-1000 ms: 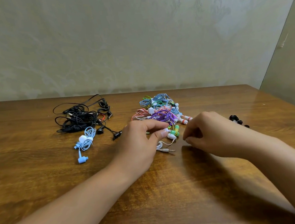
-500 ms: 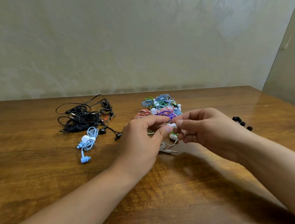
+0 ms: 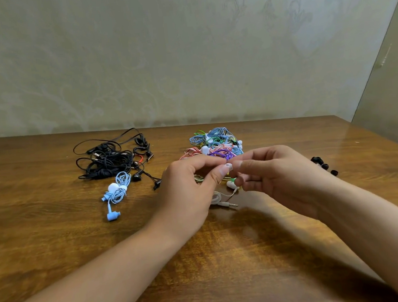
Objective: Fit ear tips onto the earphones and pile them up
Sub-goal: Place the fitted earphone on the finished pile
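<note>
Both hands are held just above the wooden table (image 3: pixel 57 233), fingertips meeting in front of the coloured earphone pile (image 3: pixel 214 143). The left hand (image 3: pixel 186 190) is curled, thumb and forefinger pinched together on a small white earbud piece (image 3: pixel 228 166). The right hand (image 3: pixel 273 171) is likewise curled, thumb and forefinger brought against the same white piece from the other side; whether a separate ear tip is pinched there cannot be told. The remaining fingers of both hands are folded loosely inward.

Below the fingertips a white earbud (image 3: pixel 231 184) with a green part and a thin white cable with a jack plug (image 3: pixel 229 204) are seen, the cable resting on the table.

A tangle of black earphones (image 3: pixel 108 162) is lying at far left, with a light-blue coiled pair (image 3: pixel 117 190) just in front of it. Loose black ear tips (image 3: pixel 323 165) are lying beside the right wrist, on the table
</note>
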